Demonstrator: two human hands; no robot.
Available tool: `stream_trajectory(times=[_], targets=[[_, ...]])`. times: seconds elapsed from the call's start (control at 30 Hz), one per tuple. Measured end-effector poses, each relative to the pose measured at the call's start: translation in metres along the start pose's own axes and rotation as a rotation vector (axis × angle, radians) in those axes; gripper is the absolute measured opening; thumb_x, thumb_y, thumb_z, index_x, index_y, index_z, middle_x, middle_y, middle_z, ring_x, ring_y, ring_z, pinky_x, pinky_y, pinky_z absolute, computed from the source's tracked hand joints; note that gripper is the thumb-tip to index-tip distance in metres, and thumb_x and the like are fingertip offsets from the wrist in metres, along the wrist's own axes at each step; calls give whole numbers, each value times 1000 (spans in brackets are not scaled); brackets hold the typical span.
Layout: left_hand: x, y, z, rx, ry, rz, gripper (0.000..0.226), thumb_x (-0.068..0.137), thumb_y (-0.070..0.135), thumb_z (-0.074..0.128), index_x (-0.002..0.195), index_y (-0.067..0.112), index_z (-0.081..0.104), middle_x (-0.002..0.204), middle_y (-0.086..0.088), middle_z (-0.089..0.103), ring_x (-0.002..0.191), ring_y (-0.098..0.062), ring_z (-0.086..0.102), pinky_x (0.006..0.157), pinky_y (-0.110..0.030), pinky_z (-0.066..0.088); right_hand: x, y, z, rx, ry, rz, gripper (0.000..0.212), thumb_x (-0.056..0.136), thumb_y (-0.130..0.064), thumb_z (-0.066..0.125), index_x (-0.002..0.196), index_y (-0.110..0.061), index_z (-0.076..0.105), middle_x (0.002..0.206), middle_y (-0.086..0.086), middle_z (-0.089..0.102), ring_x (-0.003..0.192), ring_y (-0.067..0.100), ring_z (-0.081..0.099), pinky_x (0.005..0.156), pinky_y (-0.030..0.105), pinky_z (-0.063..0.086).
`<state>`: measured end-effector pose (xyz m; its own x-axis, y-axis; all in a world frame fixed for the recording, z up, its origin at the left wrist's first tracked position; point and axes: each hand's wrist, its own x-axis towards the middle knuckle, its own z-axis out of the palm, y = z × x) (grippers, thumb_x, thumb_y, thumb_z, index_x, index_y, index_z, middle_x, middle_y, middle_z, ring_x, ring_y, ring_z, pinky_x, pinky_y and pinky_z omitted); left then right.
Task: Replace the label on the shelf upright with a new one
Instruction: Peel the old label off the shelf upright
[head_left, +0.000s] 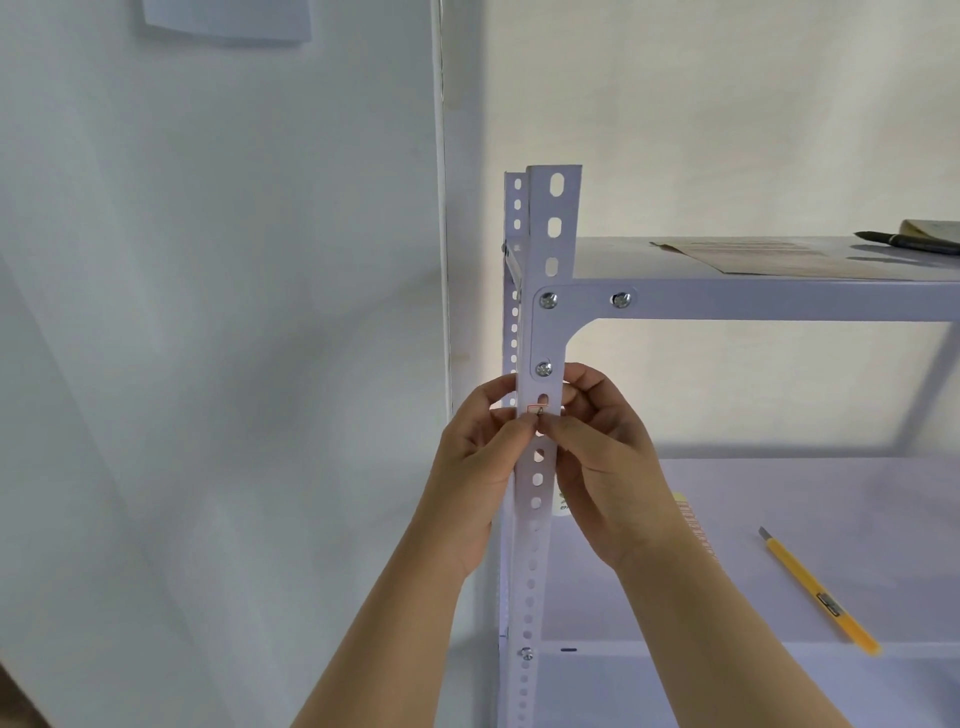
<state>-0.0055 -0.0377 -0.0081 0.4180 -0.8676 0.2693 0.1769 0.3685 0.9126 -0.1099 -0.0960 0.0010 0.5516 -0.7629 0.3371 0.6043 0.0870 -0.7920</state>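
A white perforated shelf upright rises in the middle of the head view. A small white label with a red-outlined mark sits on its front face, just under a bolt. My left hand wraps the upright from the left, thumb and forefinger pinched at the label's lower edge. My right hand comes from the right, its fingertips meeting the left ones at the label. The fingers cover part of the label, so I cannot tell whether it is stuck flat or lifted.
A yellow utility knife lies on the lower shelf board at the right. A black pen and papers rest on the top shelf. A white wall and a pipe stand to the left.
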Motion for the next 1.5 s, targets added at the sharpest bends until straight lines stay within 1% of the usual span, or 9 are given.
stream_trajectory(times=[0.17, 0.3, 0.5, 0.63, 0.8, 1.0, 1.2, 1.4, 1.5], targets=[[-2, -8, 1, 431, 267, 316, 34, 86, 21, 79, 111, 32, 57, 104, 9, 68, 96, -10, 66, 69, -16, 54, -2, 1, -5, -61, 54, -52, 33, 87, 20, 52, 109, -4, 60, 87, 15, 65, 79, 29, 64, 78, 37, 55], [-2, -11, -3, 687, 256, 603, 20, 88, 13, 76, 97, 25, 63, 94, 4, 69, 80, -12, 67, 61, -11, 50, -3, 3, -7, -77, 69, -80, 33, 86, 20, 54, 104, -6, 61, 85, 8, 72, 81, 25, 68, 75, 30, 54], [0, -9, -11, 986, 277, 874, 9, 90, 18, 72, 98, 17, 77, 90, 0, 71, 66, -14, 67, 50, -30, 56, -3, 4, -13, -95, 69, -82, 33, 89, 19, 49, 100, -9, 61, 81, 4, 68, 77, 25, 63, 75, 29, 54], [2, -8, -15, 1123, 325, 998, 11, 90, 20, 74, 99, 18, 81, 83, -1, 72, 61, -19, 67, 47, -34, 53, -3, 4, -13, -107, 57, -88, 31, 89, 18, 51, 103, -8, 60, 82, 3, 68, 78, 25, 63, 73, 27, 54], [2, -9, -14, 1176, 359, 1033, 15, 87, 14, 77, 100, 18, 82, 80, -2, 72, 59, -21, 66, 45, -34, 52, 1, 4, -10, -93, -5, -102, 35, 86, 17, 55, 108, -10, 60, 95, 14, 66, 84, 25, 65, 73, 24, 53], [1, -4, -13, 1242, 359, 1051, 14, 84, 15, 79, 97, 19, 82, 78, 0, 73, 56, -20, 64, 45, -30, 49, 4, 7, -12, -50, -64, -87, 44, 78, 12, 51, 118, -6, 56, 112, 24, 62, 100, 35, 60, 90, 38, 51], [0, 4, -6, 1335, 344, 1093, 4, 84, 15, 77, 84, 18, 81, 72, 1, 71, 54, -19, 63, 43, -28, 47, 0, 8, -14, -10, -38, -93, 39, 77, 11, 51, 109, -10, 58, 94, 10, 69, 83, 24, 64, 77, 29, 53], [3, 8, -1, 1413, 348, 1068, 24, 94, 20, 59, 74, 18, 72, 68, 4, 64, 50, -15, 52, 47, -19, 33, -4, 5, -14, -47, -28, -81, 39, 89, 22, 42, 111, -9, 55, 80, -2, 73, 73, 17, 65, 77, 32, 46], [5, 4, -1, 1428, 357, 1061, 23, 94, 18, 58, 74, 17, 69, 69, 2, 62, 50, -16, 53, 42, -24, 38, -6, 3, -13, -54, -27, -74, 38, 91, 22, 41, 111, -8, 54, 78, -4, 73, 71, 16, 64, 74, 30, 48]])
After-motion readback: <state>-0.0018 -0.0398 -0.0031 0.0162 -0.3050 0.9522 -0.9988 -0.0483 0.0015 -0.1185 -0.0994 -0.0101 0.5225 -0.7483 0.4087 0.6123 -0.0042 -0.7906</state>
